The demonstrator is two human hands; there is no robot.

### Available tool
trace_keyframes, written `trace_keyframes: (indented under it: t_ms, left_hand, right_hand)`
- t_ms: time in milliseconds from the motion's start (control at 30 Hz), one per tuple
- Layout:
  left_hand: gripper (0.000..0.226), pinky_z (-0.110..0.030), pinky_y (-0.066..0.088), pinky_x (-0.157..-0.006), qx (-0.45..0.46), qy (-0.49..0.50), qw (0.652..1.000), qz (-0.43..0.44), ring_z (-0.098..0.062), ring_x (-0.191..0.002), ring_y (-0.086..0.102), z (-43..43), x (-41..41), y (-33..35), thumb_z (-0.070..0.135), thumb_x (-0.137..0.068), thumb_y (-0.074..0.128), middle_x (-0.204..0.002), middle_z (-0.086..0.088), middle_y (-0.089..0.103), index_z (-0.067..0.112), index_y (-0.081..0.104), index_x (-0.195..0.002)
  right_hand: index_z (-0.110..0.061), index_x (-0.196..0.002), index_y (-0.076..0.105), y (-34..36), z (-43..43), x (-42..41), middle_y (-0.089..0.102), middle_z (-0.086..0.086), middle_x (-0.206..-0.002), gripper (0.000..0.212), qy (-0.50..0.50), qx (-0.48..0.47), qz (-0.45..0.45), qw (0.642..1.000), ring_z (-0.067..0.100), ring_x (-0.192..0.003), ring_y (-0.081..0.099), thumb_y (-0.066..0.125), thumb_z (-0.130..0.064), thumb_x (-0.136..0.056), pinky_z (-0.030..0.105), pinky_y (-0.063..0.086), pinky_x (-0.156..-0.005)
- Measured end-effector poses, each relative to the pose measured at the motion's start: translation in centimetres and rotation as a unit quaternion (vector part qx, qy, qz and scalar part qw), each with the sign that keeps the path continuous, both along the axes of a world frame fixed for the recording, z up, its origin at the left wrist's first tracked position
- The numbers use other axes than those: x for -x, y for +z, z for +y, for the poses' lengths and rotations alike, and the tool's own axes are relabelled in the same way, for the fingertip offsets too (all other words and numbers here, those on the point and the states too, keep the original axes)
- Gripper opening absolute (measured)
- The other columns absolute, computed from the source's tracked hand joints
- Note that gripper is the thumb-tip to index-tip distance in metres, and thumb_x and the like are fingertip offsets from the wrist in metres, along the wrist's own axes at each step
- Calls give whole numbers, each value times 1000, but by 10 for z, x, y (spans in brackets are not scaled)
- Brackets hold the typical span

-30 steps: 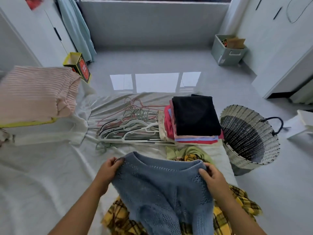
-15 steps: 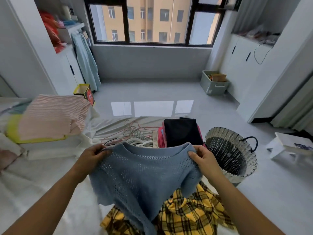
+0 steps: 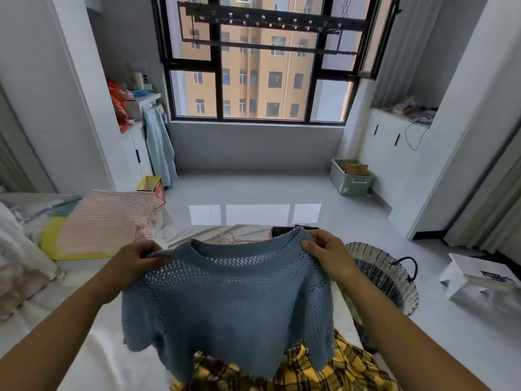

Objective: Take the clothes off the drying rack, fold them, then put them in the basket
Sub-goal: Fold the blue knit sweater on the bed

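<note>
Bare left hand (image 3: 135, 259), bare right hand (image 3: 324, 253), forearms seemingly uncovered

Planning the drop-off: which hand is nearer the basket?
Right. The right hand grips the sweater just left of the basket; the left hand grips its other shoulder, farther left.

This is a bedroom in a flat. A bed (image 3: 107, 359) with a white sheet carries folded clothes (image 3: 110, 221), and a woven laundry basket (image 3: 394, 283) stands beside it on the tiled floor (image 3: 253, 187). White cupboards (image 3: 386, 142) line the walls. A drying rack (image 3: 270, 22) hangs before a window (image 3: 327, 100) facing an apartment block (image 3: 262, 88).
</note>
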State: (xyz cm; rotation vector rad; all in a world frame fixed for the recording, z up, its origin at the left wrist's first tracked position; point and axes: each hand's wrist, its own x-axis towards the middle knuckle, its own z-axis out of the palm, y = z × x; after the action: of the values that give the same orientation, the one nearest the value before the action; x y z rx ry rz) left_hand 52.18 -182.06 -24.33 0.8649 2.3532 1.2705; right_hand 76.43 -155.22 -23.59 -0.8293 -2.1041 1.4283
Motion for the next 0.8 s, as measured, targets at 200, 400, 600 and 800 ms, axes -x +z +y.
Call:
trace_keyframes:
  t_ms: [200,400,600,800]
  left_hand:
    - [14,-32,34,-65,5,-6,1000,2,-20,-68,49,-26,1,15,10,-78,72,-69,-13,58,2,61,-73]
    - [18,-31,31,-61,-2,-23,1000,-12,-18,-64,46,-41,25,20,7,-76,73,-64,-9,53,1,59,-68]
    - [20,-29,37,-66,54,-84,994,-50,-19,-70,56,-64,80,18,16,-72,80,-71,-9,65,1,68,-74]
    - [23,-22,43,-72,94,-87,989,-77,-14,-80,62,-103,164,3,34,-84,64,-83,3,72,14,76,-80]
  right_hand:
    - [-19,-106,57,14,-23,2,61,-9,-95,13,15,5,2,1000,-1,-82,55,56,-18,-93,8,42,-62]
    - [-20,-103,57,22,-45,24,58,-11,-92,9,35,-17,-17,999,-3,-80,53,54,-18,-94,-1,40,-56]
    - [-19,-103,58,24,-72,75,60,-9,-94,10,21,-40,-33,998,3,-84,56,55,-19,-93,2,39,-60]
    - [-15,-106,60,14,-105,163,64,2,-102,15,17,-42,-76,996,17,-96,59,58,-20,-92,24,45,-83]
